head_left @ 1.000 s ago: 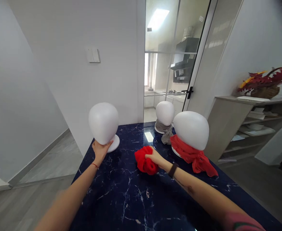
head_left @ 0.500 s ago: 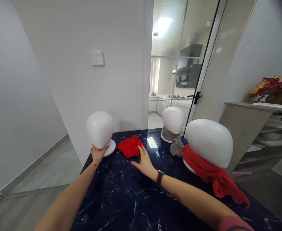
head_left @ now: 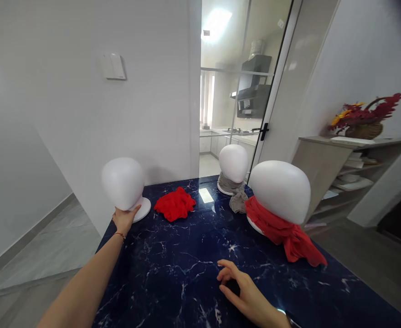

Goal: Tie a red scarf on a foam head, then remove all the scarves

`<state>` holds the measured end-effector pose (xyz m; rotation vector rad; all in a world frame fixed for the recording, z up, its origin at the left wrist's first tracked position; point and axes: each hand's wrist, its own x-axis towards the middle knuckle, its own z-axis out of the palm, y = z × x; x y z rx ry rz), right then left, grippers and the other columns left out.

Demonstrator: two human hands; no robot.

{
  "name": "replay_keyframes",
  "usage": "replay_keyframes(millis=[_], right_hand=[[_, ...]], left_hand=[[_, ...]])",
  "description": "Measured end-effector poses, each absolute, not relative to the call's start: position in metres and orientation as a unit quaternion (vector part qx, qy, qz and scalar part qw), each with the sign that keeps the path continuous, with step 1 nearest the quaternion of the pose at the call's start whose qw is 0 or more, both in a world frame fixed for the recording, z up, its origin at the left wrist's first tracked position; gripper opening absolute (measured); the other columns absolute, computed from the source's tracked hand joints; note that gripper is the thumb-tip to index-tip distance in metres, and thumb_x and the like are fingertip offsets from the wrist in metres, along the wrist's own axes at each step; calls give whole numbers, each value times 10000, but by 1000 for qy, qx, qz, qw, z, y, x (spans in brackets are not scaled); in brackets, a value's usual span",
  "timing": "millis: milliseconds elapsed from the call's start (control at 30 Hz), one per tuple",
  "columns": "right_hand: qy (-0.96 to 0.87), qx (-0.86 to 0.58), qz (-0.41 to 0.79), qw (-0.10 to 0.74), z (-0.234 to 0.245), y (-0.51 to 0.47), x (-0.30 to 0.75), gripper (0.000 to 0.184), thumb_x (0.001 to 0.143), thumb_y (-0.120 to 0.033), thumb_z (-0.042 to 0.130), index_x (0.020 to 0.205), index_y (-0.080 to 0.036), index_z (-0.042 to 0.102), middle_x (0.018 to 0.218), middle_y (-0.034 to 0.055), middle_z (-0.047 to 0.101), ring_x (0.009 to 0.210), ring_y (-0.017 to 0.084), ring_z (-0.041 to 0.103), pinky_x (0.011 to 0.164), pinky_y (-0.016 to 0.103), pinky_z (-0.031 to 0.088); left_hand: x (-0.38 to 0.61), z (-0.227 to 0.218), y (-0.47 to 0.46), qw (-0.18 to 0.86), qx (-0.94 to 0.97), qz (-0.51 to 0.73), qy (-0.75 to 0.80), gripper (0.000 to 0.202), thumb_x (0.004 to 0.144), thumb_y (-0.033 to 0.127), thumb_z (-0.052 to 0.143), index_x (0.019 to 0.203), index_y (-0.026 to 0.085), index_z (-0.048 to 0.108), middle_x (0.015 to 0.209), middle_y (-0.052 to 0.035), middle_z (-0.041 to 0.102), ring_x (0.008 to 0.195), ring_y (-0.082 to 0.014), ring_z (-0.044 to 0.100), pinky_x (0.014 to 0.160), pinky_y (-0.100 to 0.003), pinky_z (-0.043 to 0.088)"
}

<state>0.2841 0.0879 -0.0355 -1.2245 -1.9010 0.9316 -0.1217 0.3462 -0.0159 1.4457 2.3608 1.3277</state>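
Note:
My left hand (head_left: 124, 219) grips the neck of a bare white mannequin head (head_left: 122, 182) standing on its round base at the table's far left. A crumpled red scarf (head_left: 175, 204) lies on the dark blue marble table (head_left: 187, 273) just right of that head, touched by neither hand. My right hand (head_left: 246, 295) hovers low over the near middle of the table, fingers loosely curled and empty. A large white head (head_left: 280, 191) on the right wears a red scarf (head_left: 287, 234). A smaller head (head_left: 233, 163) at the back wears a grey scarf (head_left: 234, 193).
A white wall with a light switch (head_left: 112, 67) stands behind the table. A glass door (head_left: 272, 91) opens onto a kitchen. On the right, a shelf unit (head_left: 340, 177) carries a basket of red flowers (head_left: 364, 119). Grey floor lies left of the table.
My right hand pushed the red scarf from the table's middle toward the bare head, let it go, and drew back toward me. My left hand kept its hold on the bare head.

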Motion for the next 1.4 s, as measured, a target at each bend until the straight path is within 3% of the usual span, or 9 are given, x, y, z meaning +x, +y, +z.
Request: replay_keyframes(millis=[133,267,500,600,733,867,1033,1233,1400], right_hand=[[-730,-463,363,348,-25,92,278,367,851,-215,499,1211,-263,447,902,-2,635,783,136,600,786,273,481],[-723,-463,350,374,-25,92,280,302,858,-240,501,1160,-242,498,869,-1,638,763,135,593,756,263,468],[-680,-458,358,447,-26,94,284,229,898,-352,471,1066,-213,539,844,7,622,625,118,591,644,259,475],[-633,-500,254,534,-18,103,303,240,896,-397,467,988,-199,566,870,35,625,747,154,603,737,290,481],[-482,-598,19,640,-6,119,369,301,882,-433,450,992,-171,549,961,88,595,893,202,562,854,352,446],[-363,-685,-113,621,-14,133,447,507,810,-479,490,1142,-95,502,1101,175,543,1034,267,505,958,423,366],[-377,-716,61,584,-33,149,482,754,625,-530,614,1217,-83,476,1204,201,526,1121,315,478,986,437,337],[-333,-673,164,640,-38,166,481,448,524,-406,643,887,-150,581,929,114,640,942,286,568,878,405,415],[-254,-572,294,723,-42,173,481,245,611,-409,569,665,-219,425,548,-40,525,557,164,557,594,306,486]], left_hand=[[-115,-16,340,49,443,411,795,972,574,636,676,1300,74,357,1286,-266,496,1273,-429,376,1020,-575,277],[-95,-16,320,26,405,443,800,1066,586,570,705,1384,68,207,1424,-303,305,1359,-416,220,1058,-593,194],[-18,-7,254,-1,333,543,771,695,708,231,590,1303,17,302,1326,-302,374,1295,-403,292,1054,-549,215],[25,-8,217,7,369,552,748,629,718,223,577,1283,85,338,1300,-228,424,1264,-358,352,1051,-525,257],[79,-10,157,39,472,588,656,534,751,193,531,1262,159,379,1267,-146,447,1233,-281,394,1054,-456,316],[105,-14,109,62,576,563,589,458,811,188,457,1263,201,389,1259,-119,441,1218,-255,410,1041,-431,358],[102,-23,88,38,651,535,538,425,832,162,423,1256,188,415,1229,-128,469,1196,-254,429,1023,-448,376],[98,-29,88,26,671,521,528,408,839,143,417,1245,181,424,1189,-127,499,1132,-251,467,967,-443,427],[102,-32,88,32,691,514,508,418,835,121,418,1248,189,423,1196,-120,502,1119,-241,479,961,-444,436]])
